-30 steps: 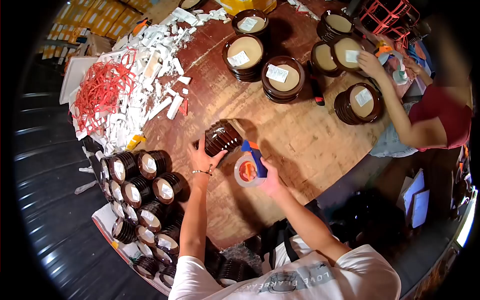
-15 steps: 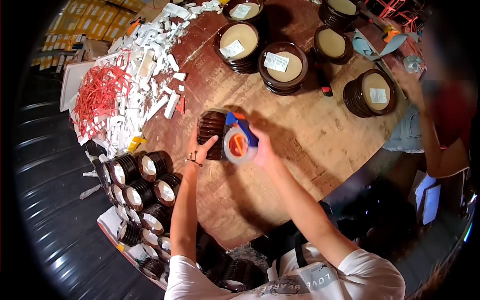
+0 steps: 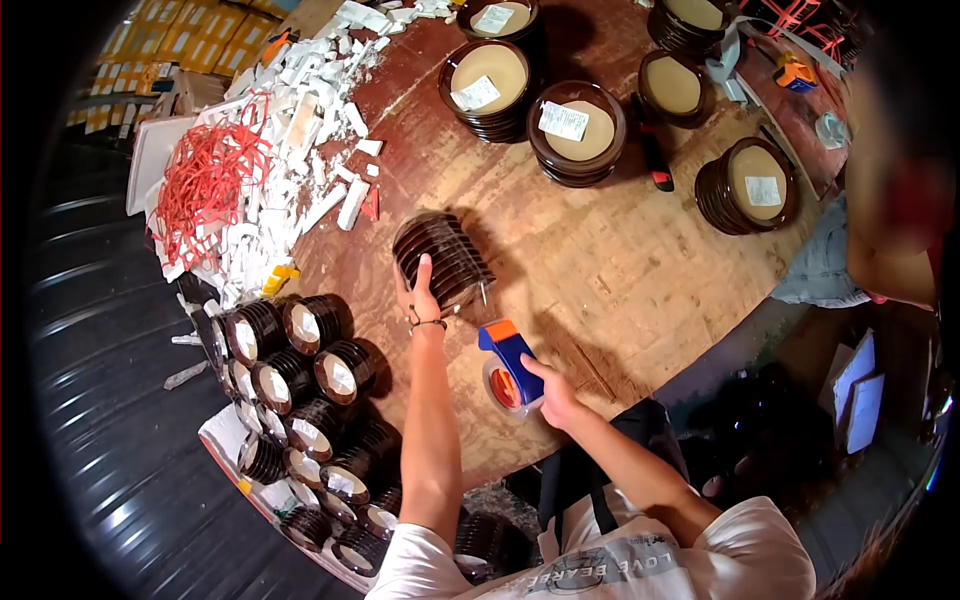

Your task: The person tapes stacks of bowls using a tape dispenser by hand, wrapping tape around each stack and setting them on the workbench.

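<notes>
A stack of dark brown glazed dishes (image 3: 440,258) lies on its side on the wooden table (image 3: 640,290). My left hand (image 3: 420,292) grips its near left side, thumb over the rims. Clear tape seems to show at the stack's right end. To the lower right, apart from the stack, my right hand (image 3: 552,390) is closed round a blue and orange tape dispenser (image 3: 512,362) with a roll of clear tape.
Labelled dish stacks (image 3: 575,130) stand along the far side, beside a black and red tool (image 3: 655,160). White foam scraps (image 3: 310,150) and red strapping (image 3: 213,180) lie at left. More stacks (image 3: 300,325) are piled lower left. A co-worker's arm (image 3: 885,270) is at right.
The dispenser was against the dish stack and has moved down and right, away from it. The stack is tilted differently in my left hand. The co-worker's hand has left the dishes at the upper right.
</notes>
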Demonstrator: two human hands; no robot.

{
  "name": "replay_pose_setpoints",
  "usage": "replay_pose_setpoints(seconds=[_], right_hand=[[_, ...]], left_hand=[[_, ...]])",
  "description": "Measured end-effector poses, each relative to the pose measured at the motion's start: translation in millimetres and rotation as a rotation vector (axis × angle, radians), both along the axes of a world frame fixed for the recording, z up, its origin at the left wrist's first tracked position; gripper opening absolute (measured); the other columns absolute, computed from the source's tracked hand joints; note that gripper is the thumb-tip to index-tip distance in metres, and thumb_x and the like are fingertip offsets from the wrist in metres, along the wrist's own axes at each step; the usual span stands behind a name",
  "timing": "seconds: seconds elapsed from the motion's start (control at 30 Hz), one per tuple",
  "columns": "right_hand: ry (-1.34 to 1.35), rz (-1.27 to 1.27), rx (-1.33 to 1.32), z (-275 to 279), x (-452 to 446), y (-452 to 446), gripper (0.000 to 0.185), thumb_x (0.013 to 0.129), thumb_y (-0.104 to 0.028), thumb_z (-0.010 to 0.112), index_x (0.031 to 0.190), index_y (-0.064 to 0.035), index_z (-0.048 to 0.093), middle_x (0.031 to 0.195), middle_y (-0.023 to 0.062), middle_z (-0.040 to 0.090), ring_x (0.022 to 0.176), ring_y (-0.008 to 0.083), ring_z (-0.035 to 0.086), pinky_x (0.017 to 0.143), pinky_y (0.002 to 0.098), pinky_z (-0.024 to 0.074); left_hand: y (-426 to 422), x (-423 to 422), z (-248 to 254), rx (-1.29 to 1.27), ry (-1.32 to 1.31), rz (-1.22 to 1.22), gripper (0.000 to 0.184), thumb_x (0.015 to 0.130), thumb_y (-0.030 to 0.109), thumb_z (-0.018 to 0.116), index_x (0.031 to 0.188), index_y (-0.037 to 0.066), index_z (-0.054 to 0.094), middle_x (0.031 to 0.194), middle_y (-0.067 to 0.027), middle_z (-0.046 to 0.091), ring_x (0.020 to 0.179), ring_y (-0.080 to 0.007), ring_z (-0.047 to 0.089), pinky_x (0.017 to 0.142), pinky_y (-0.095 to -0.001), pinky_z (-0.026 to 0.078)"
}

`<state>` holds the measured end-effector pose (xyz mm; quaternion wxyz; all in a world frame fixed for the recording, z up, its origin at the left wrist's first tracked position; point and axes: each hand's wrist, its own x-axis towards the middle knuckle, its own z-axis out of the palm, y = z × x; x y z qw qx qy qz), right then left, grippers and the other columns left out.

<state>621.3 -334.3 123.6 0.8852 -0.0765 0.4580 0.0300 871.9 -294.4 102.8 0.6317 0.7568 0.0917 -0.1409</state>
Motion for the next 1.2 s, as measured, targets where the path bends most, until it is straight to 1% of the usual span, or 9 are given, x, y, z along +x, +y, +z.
replay_pose_setpoints(seconds=[0.17,0.37,0.5,0.7,0.83,0.9,0.97,1.1,1.2], right_hand=[[-0.079,0.123,-0.142,3.4,24.4,-21.7,0.042,0.095,-0.042,0.064,0.102,-0.0002,0.065,0.079,0.0063,0.066,0.066,0.0149,0.063,0.062,0.0273,0.0494],[-0.28,0.597,-0.918,39.0,90.7,-68.7,0.047,0.095,-0.045,0.06,0.085,0.0005,0.069,0.069,0.0014,0.063,0.062,0.0096,0.056,0.059,0.0292,0.0448],[-0.3,0.74,-0.809,21.2,164.0,-59.8,0.043,0.095,-0.042,0.059,0.075,-0.0043,0.066,0.062,0.0006,0.061,0.055,0.0117,0.056,0.055,0.0315,0.0436],[-0.147,1.069,-1.351,59.2,240.1,-65.4,0.054,0.085,-0.053,0.062,0.075,-0.0007,0.072,0.07,0.0177,0.069,0.069,0.0281,0.069,0.067,0.0395,0.0502],[-0.075,1.199,-1.349,114.5,294.9,-74.1,0.051,0.084,-0.047,0.065,0.081,0.0031,0.073,0.075,0.0198,0.071,0.072,0.0284,0.07,0.069,0.0391,0.051],[-0.135,1.183,-1.314,107.8,327.1,-76.9,0.053,0.084,-0.048,0.064,0.09,0.0038,0.073,0.086,0.0232,0.072,0.085,0.0328,0.071,0.078,0.0415,0.0523],[-0.203,1.143,-0.9,121.1,353.3,-76.0,0.04,0.092,-0.035,0.059,0.083,0.0016,0.071,0.069,0.0145,0.068,0.061,0.0234,0.065,0.063,0.0374,0.0513],[-0.22,1.184,-0.699,141.2,371.4,-66.3,0.038,0.099,-0.034,0.05,0.083,-0.0018,0.062,0.062,0.0108,0.06,0.044,0.0196,0.052,0.047,0.03,0.0441],[-0.453,1.063,-0.759,134.4,329.3,-70.5,0.041,0.101,-0.036,0.049,0.083,-0.0024,0.063,0.063,0.0072,0.061,0.048,0.016,0.055,0.048,0.0289,0.0449]], left_hand=[[21.5,9.4,-28.7,-0.269,0.247,0.088,0.069,0.092,0.053,0.062,0.141,0.005,0.05,0.132,-0.0126,0.06,0.115,-0.0287,0.061,0.098,-0.0428,0.05],[50.1,50.8,-7.1,-0.604,0.725,0.099,0.075,0.088,0.069,0.053,0.129,0.007,0.06,0.128,-0.0163,0.063,0.115,-0.0357,0.061,0.098,-0.0532,0.049],[73.5,75.6,-10.1,-0.569,0.834,0.11,0.071,0.088,0.069,0.05,0.126,0.01,0.063,0.124,-0.015,0.067,0.108,-0.0362,0.065,0.092,-0.0565,0.052],[76.6,88.2,17.0,-0.87,1.022,0.352,0.063,0.092,0.063,0.047,0.124,0.013,0.066,0.123,-0.0145,0.067,0.116,-0.0358,0.062,0.096,-0.0622,0.049],[71.2,78.4,49.6,-1.024,0.648,0.189,0.077,0.091,0.07,0.042,0.143,0.014,0.049,0.141,-0.0145,0.054,0.13,-0.0378,0.051,0.104,-0.0662,0.04],[64.8,93.5,73.4,-0.671,0.646,0.199,0.082,0.092,0.069,0.045,0.15,0.012,0.039,0.152,-0.0164,0.042,0.138,-0.036,0.043,0.109,-0.0599,0.035],[57.1,128.1,-11.9,-0.072,-0.02,0.454,0.076,0.094,0.056,0.055,0.151,0.009,0.037,0.147,-0.0158,0.048,0.132,-0.0326,0.048,0.106,-0.0463,0.041],[62.3,150.3,-18.0,-0.222,-0.101,0.56,0.038,0.102,0.022,0.05,0.136,0.006,0.056,0.126,-0.0113,0.064,0.113,-0.0228,0.06,0.1,-0.0357,0.044],[63.9,149.4,-8.2,-0.239,-0.027,0.577,0.031,0.102,0.018,0.049,0.127,0.006,0.063,0.117,-0.0081,0.067,0.105,-0.02,0.062,0.093,-0.0332,0.047]])
